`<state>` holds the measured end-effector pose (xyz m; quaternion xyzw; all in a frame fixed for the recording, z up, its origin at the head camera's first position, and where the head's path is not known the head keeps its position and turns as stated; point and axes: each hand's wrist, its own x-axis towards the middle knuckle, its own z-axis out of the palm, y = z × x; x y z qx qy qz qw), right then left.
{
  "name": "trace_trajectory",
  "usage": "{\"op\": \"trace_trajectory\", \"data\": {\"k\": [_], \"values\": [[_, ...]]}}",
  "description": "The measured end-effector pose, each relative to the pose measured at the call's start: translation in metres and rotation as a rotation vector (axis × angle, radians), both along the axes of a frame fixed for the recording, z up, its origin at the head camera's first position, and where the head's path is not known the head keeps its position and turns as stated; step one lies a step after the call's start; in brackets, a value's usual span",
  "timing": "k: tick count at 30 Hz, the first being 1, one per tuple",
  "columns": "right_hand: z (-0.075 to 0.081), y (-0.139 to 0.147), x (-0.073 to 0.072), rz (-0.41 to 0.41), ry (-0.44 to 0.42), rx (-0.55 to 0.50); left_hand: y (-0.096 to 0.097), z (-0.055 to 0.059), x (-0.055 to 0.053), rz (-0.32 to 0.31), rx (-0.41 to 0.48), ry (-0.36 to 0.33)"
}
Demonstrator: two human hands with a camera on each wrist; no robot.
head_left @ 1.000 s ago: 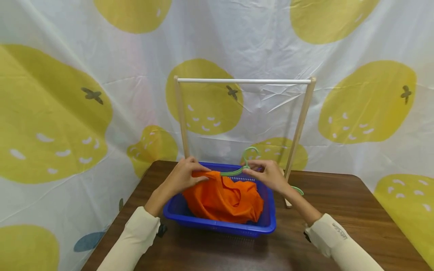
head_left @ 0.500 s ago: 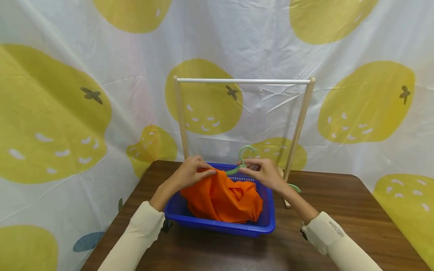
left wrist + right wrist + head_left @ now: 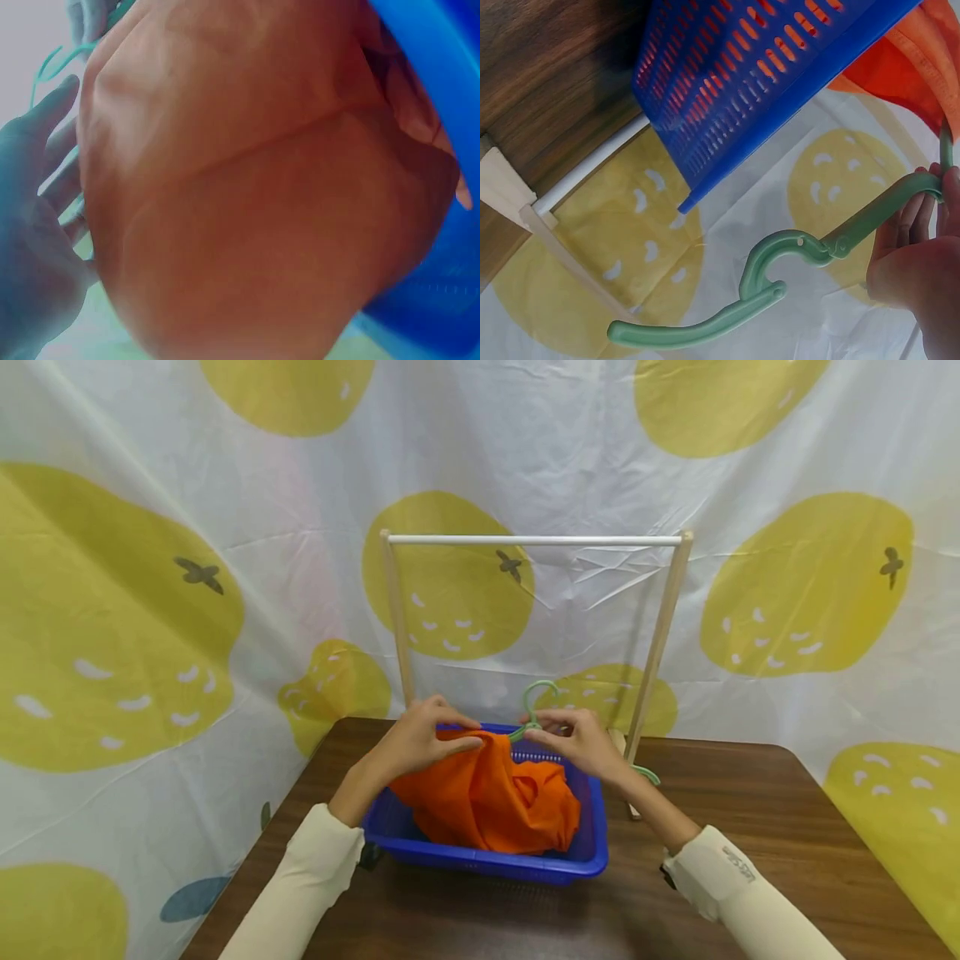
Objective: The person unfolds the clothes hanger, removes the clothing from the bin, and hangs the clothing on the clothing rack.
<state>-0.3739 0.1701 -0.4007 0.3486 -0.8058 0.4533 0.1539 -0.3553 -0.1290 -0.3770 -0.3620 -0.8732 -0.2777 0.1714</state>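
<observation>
Left hand [image 3: 427, 739] held above left side of basket [image 3: 487, 860], fingers [image 3: 456, 720] pointed inward and brought toward thumb in pinch. Right hand [image 3: 577, 742] held above basket's far right corner, thumb and fingers pinched. Both forearms, cream-sleeved, angled inward from basket's near side; wrists bared.

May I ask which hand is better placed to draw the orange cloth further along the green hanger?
Probably the left hand: it grips the orange cloth, while the right hand holds the green hanger near its hook.
</observation>
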Motion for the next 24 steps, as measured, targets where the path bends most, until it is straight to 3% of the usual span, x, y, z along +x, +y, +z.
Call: {"op": "trace_trajectory", "data": {"k": [4, 9, 16, 24], "values": [[0.002, 0.004, -0.001, -0.003, -0.031, -0.024, -0.012, 0.002, 0.004, 0.033, 0.005, 0.042], [0.006, 0.004, 0.000, -0.006, -0.010, -0.028, -0.016, -0.003, 0.004, 0.050, 0.024, 0.053], [0.026, -0.011, 0.026, -0.030, 0.019, -0.010, -0.002, -0.010, 0.001, 0.019, 0.046, 0.103], [0.006, -0.016, 0.003, 0.008, 0.006, -0.009, 0.018, -0.008, 0.000, -0.005, 0.033, 0.140]]}}
